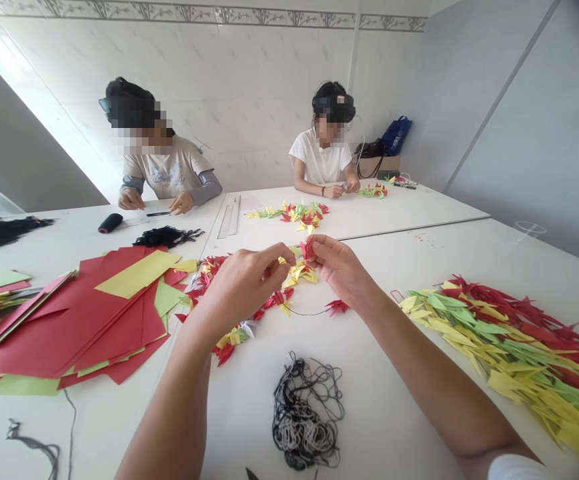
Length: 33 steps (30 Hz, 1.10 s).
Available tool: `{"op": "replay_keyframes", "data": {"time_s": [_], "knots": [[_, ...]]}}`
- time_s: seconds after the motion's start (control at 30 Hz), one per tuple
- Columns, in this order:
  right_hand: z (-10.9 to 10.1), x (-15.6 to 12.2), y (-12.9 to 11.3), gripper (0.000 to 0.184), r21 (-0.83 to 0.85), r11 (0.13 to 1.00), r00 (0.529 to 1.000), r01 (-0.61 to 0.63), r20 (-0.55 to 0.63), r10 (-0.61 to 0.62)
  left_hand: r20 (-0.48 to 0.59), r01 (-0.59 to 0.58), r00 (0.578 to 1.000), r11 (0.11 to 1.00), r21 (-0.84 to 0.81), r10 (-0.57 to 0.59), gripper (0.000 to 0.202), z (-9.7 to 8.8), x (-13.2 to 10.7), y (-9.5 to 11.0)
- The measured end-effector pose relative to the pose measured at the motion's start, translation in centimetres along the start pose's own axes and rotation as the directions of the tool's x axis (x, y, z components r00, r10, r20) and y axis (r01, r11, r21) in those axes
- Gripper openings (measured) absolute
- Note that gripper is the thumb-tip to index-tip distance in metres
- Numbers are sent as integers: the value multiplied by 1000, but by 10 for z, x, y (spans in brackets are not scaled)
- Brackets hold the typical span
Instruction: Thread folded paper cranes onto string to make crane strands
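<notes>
Just above the table, my right hand (337,267) pinches a small red folded-paper crane (308,248) between thumb and fingers. Close by on its left, my left hand (264,267) has its fingers curled together; whatever they grip is too small to make out. Beneath my hands lie strung paper cranes (299,272) in red, yellow, green and white, partly covered by my left forearm. A dark thread (312,315) curves along the table to another red crane (338,307) below my right wrist.
A tangle of black and grey cord (307,413) lies in front of me. Red paper sheets (114,320) spread at left; rows of folded cranes (514,360) lie at right. Across the table sit two people, with a crane garland (302,215) and rulers (229,217) nearby.
</notes>
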State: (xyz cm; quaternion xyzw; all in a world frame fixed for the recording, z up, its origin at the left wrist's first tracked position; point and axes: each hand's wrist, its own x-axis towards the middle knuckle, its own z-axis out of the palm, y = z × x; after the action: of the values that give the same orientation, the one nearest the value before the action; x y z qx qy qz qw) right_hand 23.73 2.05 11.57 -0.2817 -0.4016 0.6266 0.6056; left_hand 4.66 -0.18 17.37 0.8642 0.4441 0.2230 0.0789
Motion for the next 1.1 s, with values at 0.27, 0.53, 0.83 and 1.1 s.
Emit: {"op": "replay_keyframes", "data": {"time_s": [0.27,0.53,0.83,1.1], "knots": [[-4,2,6,21,-87,992,995,97,-18,-99,4,2,1000,1000,18,-2,19,0,1,1],[2,-7,5,16,-409,822,894,396,-31,-447,-8,17,1000,999,29,-17,19,0,1,1],[6,-11,6,8,-573,602,784,556,122,-608,-20,-16,1000,1000,-21,16,17,2,2,-5],[9,-20,0,23,-605,478,731,637,277,-624,-39,-31,999,998,-52,29,18,1,2,-5]]}}
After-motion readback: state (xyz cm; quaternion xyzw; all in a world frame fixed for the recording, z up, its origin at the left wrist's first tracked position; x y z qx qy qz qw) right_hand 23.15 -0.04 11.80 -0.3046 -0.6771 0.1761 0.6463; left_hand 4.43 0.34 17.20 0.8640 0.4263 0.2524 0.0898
